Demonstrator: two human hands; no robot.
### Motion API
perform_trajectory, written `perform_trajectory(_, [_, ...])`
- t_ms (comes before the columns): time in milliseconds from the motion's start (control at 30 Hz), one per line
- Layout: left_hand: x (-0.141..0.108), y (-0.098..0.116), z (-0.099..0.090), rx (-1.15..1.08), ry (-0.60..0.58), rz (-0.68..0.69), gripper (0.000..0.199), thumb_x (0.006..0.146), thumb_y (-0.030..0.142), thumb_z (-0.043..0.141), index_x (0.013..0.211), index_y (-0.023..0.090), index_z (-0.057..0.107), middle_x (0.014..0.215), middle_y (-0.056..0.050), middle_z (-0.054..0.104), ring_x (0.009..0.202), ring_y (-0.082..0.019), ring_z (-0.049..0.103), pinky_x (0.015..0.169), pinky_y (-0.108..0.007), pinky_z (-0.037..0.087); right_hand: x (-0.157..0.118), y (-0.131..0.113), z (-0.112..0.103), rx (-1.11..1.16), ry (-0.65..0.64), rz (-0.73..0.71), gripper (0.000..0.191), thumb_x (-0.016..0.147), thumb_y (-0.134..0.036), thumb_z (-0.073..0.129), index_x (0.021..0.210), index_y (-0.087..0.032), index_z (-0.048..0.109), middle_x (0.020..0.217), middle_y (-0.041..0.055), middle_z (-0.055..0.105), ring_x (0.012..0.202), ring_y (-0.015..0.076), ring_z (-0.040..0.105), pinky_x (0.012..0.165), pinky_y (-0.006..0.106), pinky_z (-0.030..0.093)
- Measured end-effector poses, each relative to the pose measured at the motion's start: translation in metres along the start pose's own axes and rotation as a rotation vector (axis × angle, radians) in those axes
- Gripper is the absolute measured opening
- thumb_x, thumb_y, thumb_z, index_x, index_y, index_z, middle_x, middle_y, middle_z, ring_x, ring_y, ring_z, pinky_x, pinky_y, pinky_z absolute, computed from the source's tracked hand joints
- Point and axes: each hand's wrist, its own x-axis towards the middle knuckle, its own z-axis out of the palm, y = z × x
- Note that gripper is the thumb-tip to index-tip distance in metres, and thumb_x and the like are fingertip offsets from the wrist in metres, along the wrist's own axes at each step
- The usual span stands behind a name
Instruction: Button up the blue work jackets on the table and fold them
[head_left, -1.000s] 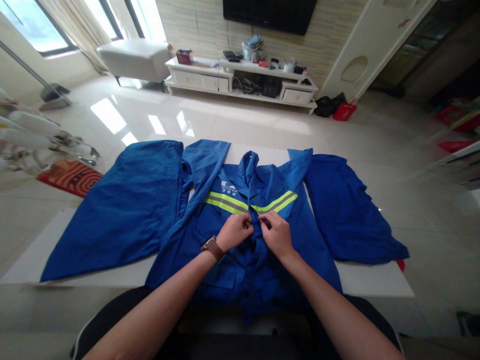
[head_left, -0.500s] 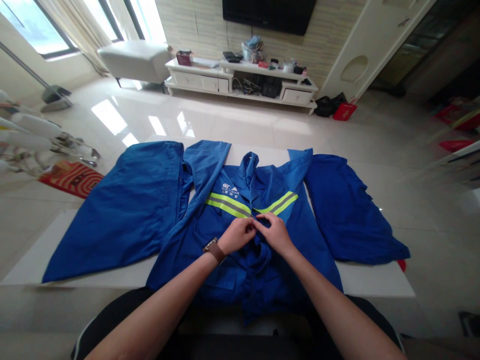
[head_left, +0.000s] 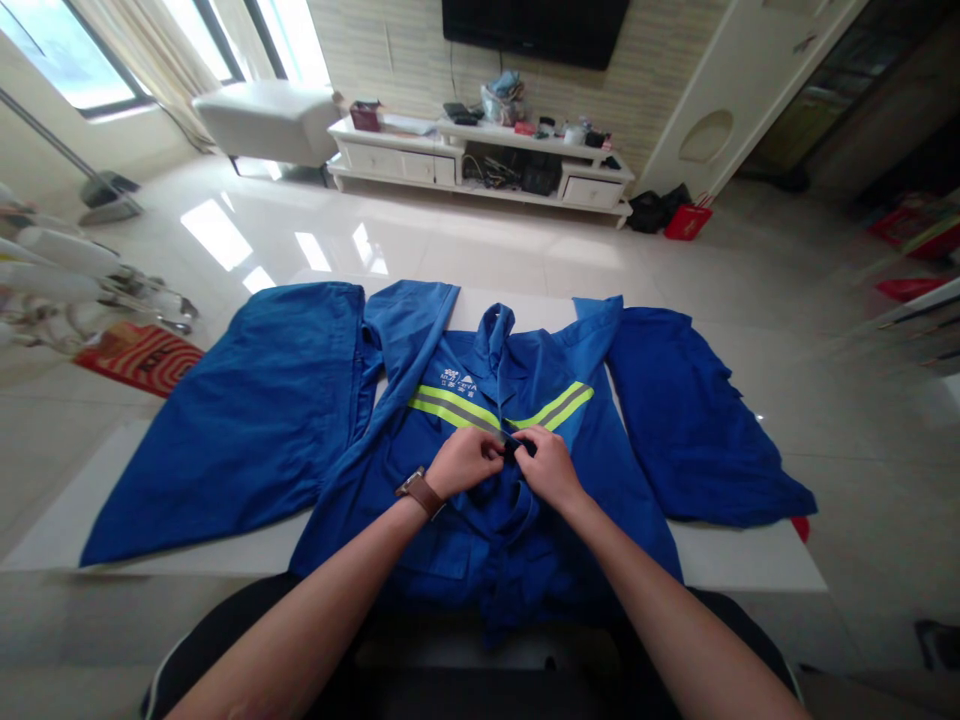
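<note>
A blue work jacket [head_left: 450, 490] with yellow-and-grey reflective strips and a white chest logo lies front up, its collar pointing away from me. At its front opening, just below the strips, my left hand [head_left: 469, 460] pinches one edge of the cloth. Close beside it, my right hand [head_left: 547, 465] grips the opposite edge between thumb and fingers. A small dark gap shows between the two sets of fingertips. Any button there is too small or hidden to make out. Below my hands the front edges lie loose and rumpled.
Under the jacket is a white table [head_left: 742, 560]. Folded blue cloth [head_left: 225, 420] lies to the left, and another blue garment [head_left: 697, 430] to the right. A red paper bag [head_left: 142, 355] stands beyond the left side. A white TV cabinet [head_left: 405, 165] stands across the floor.
My hands have drawn slightly apart, the left one shifting a little left, and a dark gap now shows between the fingertips. The garments lie as before.
</note>
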Motion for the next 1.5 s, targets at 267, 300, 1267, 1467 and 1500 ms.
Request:
perform_trajectory(267, [-0.002, 0.005, 0.001, 0.026, 0.284, 0.034, 0.022, 0.075, 0.032, 0.077, 0.082, 0.019, 0.061, 0.073, 0.003, 0.063, 0.063, -0.011, 0.056, 0.059, -0.021, 0.041, 0.000, -0.006, -0.002, 0.096, 0.072, -0.039, 0.019, 0.081, -0.015, 0.043, 0.080, -0.021, 0.061, 0.083, 0.0050, 0.067, 0.083, 0.0211, 0.063, 0.079, 0.031, 0.046])
perform_trajectory(300, [-0.002, 0.006, 0.001, 0.059, 0.314, 0.040, 0.021, 0.075, 0.030, 0.076, 0.083, 0.020, 0.060, 0.075, 0.003, 0.062, 0.064, -0.011, 0.056, 0.060, -0.022, 0.042, 0.000, -0.007, -0.002, 0.119, 0.068, -0.040, 0.018, 0.081, -0.016, 0.043, 0.080, -0.021, 0.060, 0.082, 0.0043, 0.066, 0.082, 0.0208, 0.062, 0.078, 0.031, 0.045])
perform_trajectory(1267, [-0.007, 0.015, 0.005, 0.097, 0.336, 0.172, 0.022, 0.096, 0.023, 0.060, 0.106, 0.024, 0.080, 0.080, -0.003, 0.064, 0.076, -0.014, 0.060, 0.070, -0.024, 0.044, 0.002, -0.005, 0.000, 0.243, 0.125, 0.060, 0.018, 0.088, -0.036, 0.059, 0.088, -0.022, 0.071, 0.089, 0.0046, 0.076, 0.085, 0.0244, 0.069, 0.081, 0.034, 0.049])
perform_trajectory(1467, [-0.007, 0.014, 0.007, 0.120, 0.322, 0.178, 0.023, 0.097, 0.024, 0.058, 0.101, 0.022, 0.081, 0.077, -0.003, 0.061, 0.074, -0.013, 0.057, 0.069, -0.024, 0.042, 0.002, -0.005, 0.003, 0.245, 0.145, 0.107, 0.020, 0.086, -0.039, 0.061, 0.088, -0.022, 0.071, 0.090, 0.0053, 0.076, 0.088, 0.0253, 0.069, 0.083, 0.035, 0.049])
perform_trajectory(1500, [-0.007, 0.015, 0.007, 0.125, 0.318, 0.179, 0.024, 0.097, 0.024, 0.057, 0.100, 0.022, 0.081, 0.077, -0.003, 0.061, 0.073, -0.013, 0.057, 0.069, -0.025, 0.041, 0.003, -0.003, 0.004, 0.251, 0.145, 0.116, 0.021, 0.085, -0.040, 0.062, 0.086, -0.021, 0.071, 0.088, 0.0055, 0.076, 0.086, 0.0251, 0.068, 0.081, 0.035, 0.049])
